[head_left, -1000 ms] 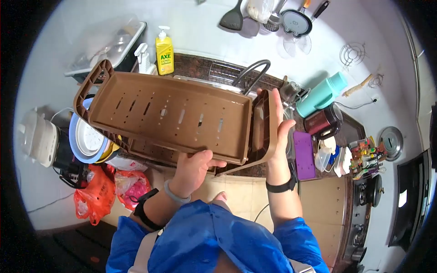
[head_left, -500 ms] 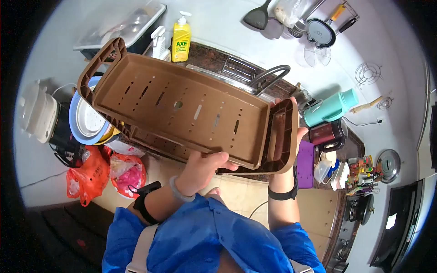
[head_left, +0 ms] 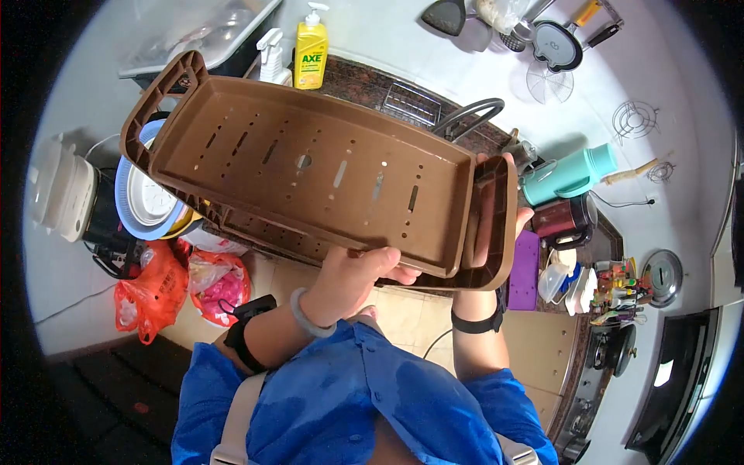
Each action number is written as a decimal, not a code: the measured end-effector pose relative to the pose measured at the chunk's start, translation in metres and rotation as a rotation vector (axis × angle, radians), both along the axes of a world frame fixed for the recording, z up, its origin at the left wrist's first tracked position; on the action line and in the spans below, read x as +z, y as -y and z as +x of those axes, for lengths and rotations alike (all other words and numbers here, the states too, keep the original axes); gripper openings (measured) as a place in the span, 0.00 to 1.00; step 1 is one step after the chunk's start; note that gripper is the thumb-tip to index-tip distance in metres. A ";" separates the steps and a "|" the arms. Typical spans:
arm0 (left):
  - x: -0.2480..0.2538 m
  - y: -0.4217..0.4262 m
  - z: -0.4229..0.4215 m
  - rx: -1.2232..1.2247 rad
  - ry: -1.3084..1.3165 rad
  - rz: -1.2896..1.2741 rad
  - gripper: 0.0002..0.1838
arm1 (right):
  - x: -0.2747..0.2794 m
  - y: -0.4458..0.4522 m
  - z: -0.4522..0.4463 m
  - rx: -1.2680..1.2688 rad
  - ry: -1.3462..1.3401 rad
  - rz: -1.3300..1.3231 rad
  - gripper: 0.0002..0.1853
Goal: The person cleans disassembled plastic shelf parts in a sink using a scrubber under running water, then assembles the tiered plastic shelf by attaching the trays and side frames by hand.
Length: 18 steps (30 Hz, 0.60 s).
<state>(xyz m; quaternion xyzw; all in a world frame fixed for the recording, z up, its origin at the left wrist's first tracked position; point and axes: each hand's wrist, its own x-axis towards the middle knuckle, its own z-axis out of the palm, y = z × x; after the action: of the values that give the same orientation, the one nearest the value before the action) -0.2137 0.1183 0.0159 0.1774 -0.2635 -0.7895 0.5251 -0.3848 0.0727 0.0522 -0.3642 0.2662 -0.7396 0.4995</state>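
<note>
A brown plastic two-tier rack (head_left: 287,167) with slots and round holes in its shelf is held up in front of me, its long side slanting down to the right. My left hand (head_left: 360,277) grips the near edge, thumb on the rim and fingers under it. Wrapped around the frame at the right end is my right hand (head_left: 523,220), mostly hidden behind the plastic. Below the upper shelf, part of a second perforated shelf (head_left: 271,235) shows.
Beyond the rack are a yellow AXE bottle (head_left: 311,54), a white spray bottle (head_left: 271,58) and a black faucet (head_left: 473,116). A teal thermos (head_left: 570,174) and dark red kettle (head_left: 562,221) stand right. Basins (head_left: 139,209) and red bags (head_left: 151,291) are left.
The rack has shifted slightly up and its right end has moved a little right, with both hands keeping their hold. The view has also shifted slightly.
</note>
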 end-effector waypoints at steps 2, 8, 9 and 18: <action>0.003 -0.001 0.003 -0.024 0.006 -0.002 0.16 | -0.002 0.001 -0.005 0.088 -0.022 -0.095 0.36; 0.002 -0.009 0.005 -0.017 0.046 0.018 0.15 | -0.007 0.007 -0.010 0.136 0.048 -0.106 0.35; 0.002 -0.009 0.005 -0.005 0.053 0.011 0.15 | -0.006 0.006 -0.009 0.137 0.048 -0.106 0.35; 0.006 -0.010 0.007 0.014 0.052 0.049 0.16 | 0.000 0.001 -0.001 0.016 0.023 -0.037 0.40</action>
<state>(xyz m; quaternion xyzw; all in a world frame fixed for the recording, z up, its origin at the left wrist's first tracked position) -0.2072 0.1282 0.0219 0.2125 -0.2566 -0.7872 0.5189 -0.3853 0.0720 0.0518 -0.3670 0.2439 -0.7446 0.5014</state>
